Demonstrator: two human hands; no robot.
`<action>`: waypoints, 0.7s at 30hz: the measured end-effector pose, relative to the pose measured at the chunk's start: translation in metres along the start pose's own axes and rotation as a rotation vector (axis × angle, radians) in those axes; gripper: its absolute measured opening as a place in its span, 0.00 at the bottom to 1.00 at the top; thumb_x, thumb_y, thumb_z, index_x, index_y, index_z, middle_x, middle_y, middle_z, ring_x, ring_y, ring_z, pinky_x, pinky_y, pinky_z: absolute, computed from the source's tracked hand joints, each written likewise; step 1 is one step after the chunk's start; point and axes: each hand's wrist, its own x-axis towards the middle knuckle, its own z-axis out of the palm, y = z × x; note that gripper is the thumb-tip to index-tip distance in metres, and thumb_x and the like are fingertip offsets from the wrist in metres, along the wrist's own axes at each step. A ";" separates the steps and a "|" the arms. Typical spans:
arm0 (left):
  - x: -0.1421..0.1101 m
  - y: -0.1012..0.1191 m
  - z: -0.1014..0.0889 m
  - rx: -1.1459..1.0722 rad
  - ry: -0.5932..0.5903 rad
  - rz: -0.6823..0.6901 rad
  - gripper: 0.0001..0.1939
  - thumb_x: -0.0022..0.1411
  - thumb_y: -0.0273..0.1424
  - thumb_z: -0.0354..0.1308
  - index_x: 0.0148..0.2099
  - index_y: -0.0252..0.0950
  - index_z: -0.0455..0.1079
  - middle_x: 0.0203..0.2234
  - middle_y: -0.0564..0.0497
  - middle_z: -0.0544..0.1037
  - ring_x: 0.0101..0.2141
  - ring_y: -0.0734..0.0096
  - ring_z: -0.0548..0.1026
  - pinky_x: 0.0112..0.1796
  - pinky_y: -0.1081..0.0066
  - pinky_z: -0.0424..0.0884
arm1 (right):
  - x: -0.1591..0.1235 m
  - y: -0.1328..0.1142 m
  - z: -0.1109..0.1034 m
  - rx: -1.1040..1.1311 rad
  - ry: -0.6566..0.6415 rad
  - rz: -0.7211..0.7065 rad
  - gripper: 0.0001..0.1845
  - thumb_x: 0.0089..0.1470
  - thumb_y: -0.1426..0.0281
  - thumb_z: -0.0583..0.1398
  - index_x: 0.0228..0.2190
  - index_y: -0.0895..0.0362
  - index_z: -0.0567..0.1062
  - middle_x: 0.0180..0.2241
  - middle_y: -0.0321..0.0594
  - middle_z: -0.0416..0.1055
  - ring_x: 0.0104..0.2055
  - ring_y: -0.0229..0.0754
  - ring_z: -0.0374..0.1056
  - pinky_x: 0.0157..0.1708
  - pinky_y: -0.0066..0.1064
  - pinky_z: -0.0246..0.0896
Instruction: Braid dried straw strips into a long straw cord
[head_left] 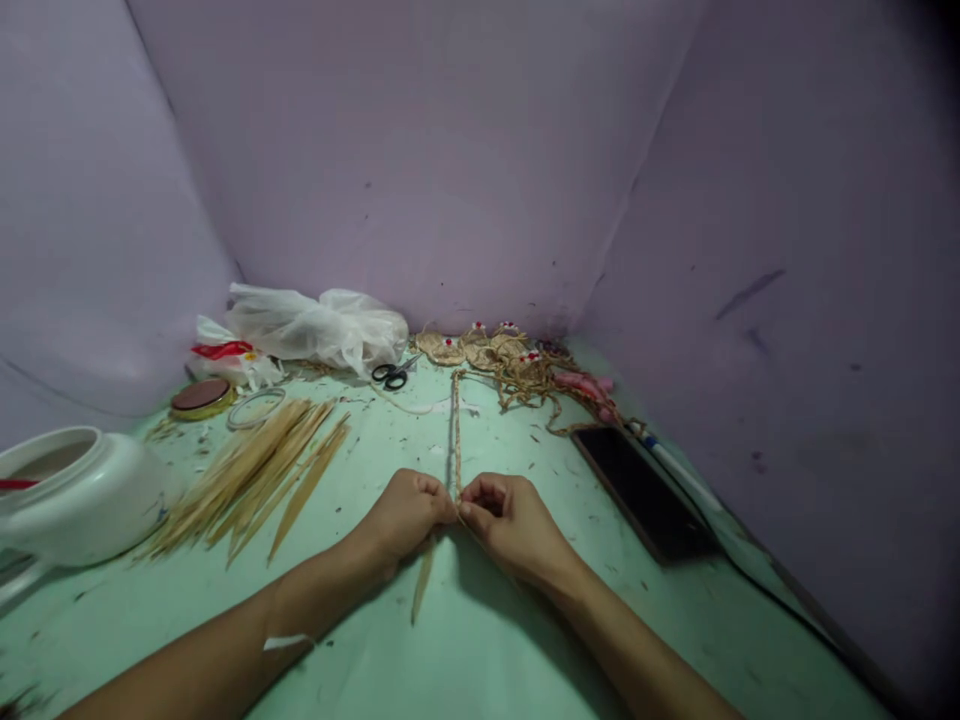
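A thin braided straw cord (pixel 457 430) runs straight away from me along the middle of the green table. My left hand (pixel 414 510) pinches its near end from the left. Close beside it, my right hand (pixel 504 515) pinches the same end between thumb and forefinger. Below my left hand a flat straw strip (pixel 422 585) hangs out toward me. Fine strand ends between the fingertips are too small to make out. A bundle of dry straw strips (pixel 247 480) lies to the left of my left hand.
At far left stands a white pot (pixel 97 495). Behind the straw are a round tin (pixel 201 398), a tape ring (pixel 255 408), scissors (pixel 393 374) and a plastic bag (pixel 315 325). Woven straw pieces (pixel 487 350) lie by the back wall. A phone (pixel 645 495) and cable (pixel 750 580) lie right.
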 end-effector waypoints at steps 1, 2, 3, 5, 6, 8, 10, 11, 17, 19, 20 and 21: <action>0.001 -0.002 0.001 0.035 0.015 0.009 0.05 0.37 0.27 0.51 0.16 0.34 0.56 0.06 0.61 0.52 0.10 0.85 0.47 0.14 0.78 0.39 | -0.001 0.000 -0.001 -0.089 0.018 -0.007 0.06 0.39 0.70 0.56 0.18 0.60 0.68 0.16 0.34 0.63 0.19 0.31 0.54 0.18 0.23 0.46; 0.002 -0.003 0.002 0.075 0.028 0.024 0.05 0.37 0.26 0.50 0.16 0.34 0.56 0.06 0.61 0.52 0.10 0.85 0.47 0.14 0.78 0.40 | -0.002 0.000 -0.003 -0.164 0.029 -0.006 0.07 0.40 0.69 0.56 0.18 0.59 0.69 0.15 0.34 0.63 0.19 0.31 0.54 0.18 0.23 0.45; 0.002 -0.005 0.003 0.120 0.041 0.041 0.05 0.37 0.26 0.50 0.15 0.34 0.56 0.06 0.61 0.52 0.11 0.85 0.48 0.15 0.78 0.40 | -0.003 0.000 -0.004 -0.222 0.035 0.005 0.08 0.40 0.68 0.56 0.17 0.59 0.69 0.15 0.35 0.63 0.18 0.31 0.54 0.17 0.23 0.44; 0.004 -0.007 0.005 0.205 0.070 0.084 0.05 0.38 0.26 0.50 0.15 0.33 0.57 0.07 0.60 0.52 0.13 0.84 0.49 0.16 0.77 0.41 | -0.004 -0.001 -0.006 -0.270 0.039 0.048 0.08 0.39 0.68 0.56 0.16 0.60 0.69 0.14 0.35 0.63 0.17 0.32 0.54 0.16 0.24 0.43; 0.004 -0.008 0.006 0.236 0.084 0.106 0.05 0.38 0.26 0.50 0.15 0.33 0.57 0.08 0.59 0.53 0.14 0.84 0.50 0.16 0.77 0.42 | -0.005 -0.003 -0.006 -0.263 0.038 0.078 0.08 0.38 0.69 0.56 0.15 0.60 0.69 0.14 0.36 0.63 0.17 0.31 0.54 0.16 0.24 0.43; 0.005 -0.009 0.007 0.274 0.112 0.143 0.04 0.37 0.25 0.49 0.15 0.33 0.58 0.09 0.58 0.54 0.15 0.82 0.51 0.17 0.77 0.44 | -0.006 -0.007 -0.006 -0.214 0.019 0.158 0.06 0.37 0.71 0.56 0.14 0.60 0.68 0.12 0.35 0.62 0.15 0.31 0.53 0.15 0.24 0.43; 0.005 -0.010 0.009 0.275 0.135 0.158 0.04 0.36 0.25 0.48 0.14 0.32 0.59 0.09 0.58 0.55 0.16 0.82 0.52 0.17 0.77 0.45 | -0.008 -0.012 -0.005 -0.154 -0.018 0.243 0.06 0.35 0.73 0.55 0.13 0.59 0.67 0.10 0.34 0.61 0.13 0.30 0.52 0.14 0.24 0.42; 0.004 -0.009 0.009 0.259 0.139 0.151 0.04 0.36 0.24 0.48 0.14 0.32 0.59 0.09 0.58 0.54 0.16 0.82 0.51 0.17 0.77 0.45 | -0.010 -0.014 -0.003 -0.128 -0.034 0.274 0.05 0.35 0.73 0.55 0.13 0.59 0.66 0.10 0.34 0.60 0.12 0.30 0.52 0.13 0.24 0.42; -0.005 -0.001 0.004 -0.038 0.006 0.011 0.04 0.37 0.26 0.50 0.15 0.34 0.58 0.06 0.60 0.52 0.11 0.85 0.47 0.15 0.78 0.41 | -0.018 -0.016 0.009 -0.148 0.014 0.169 0.03 0.35 0.73 0.55 0.15 0.58 0.68 0.12 0.34 0.63 0.13 0.31 0.54 0.14 0.23 0.42; -0.007 -0.001 0.002 -0.112 -0.052 0.037 0.05 0.38 0.28 0.51 0.16 0.33 0.60 0.06 0.61 0.52 0.11 0.86 0.46 0.14 0.78 0.40 | -0.020 -0.014 0.010 -0.205 0.038 0.046 0.05 0.36 0.73 0.55 0.15 0.59 0.69 0.13 0.35 0.63 0.15 0.31 0.53 0.15 0.24 0.41; -0.007 -0.001 0.000 -0.131 -0.069 0.062 0.05 0.38 0.29 0.52 0.16 0.33 0.60 0.07 0.61 0.52 0.11 0.86 0.46 0.14 0.78 0.40 | -0.021 -0.014 0.010 -0.226 0.040 0.000 0.06 0.37 0.73 0.55 0.15 0.59 0.70 0.13 0.35 0.63 0.16 0.30 0.53 0.16 0.24 0.41; -0.007 -0.002 -0.001 -0.141 -0.081 0.082 0.05 0.37 0.29 0.52 0.17 0.33 0.61 0.07 0.60 0.53 0.11 0.86 0.46 0.14 0.78 0.40 | -0.022 -0.014 0.009 -0.234 0.028 -0.027 0.06 0.38 0.73 0.55 0.15 0.59 0.70 0.14 0.36 0.64 0.16 0.31 0.53 0.16 0.24 0.41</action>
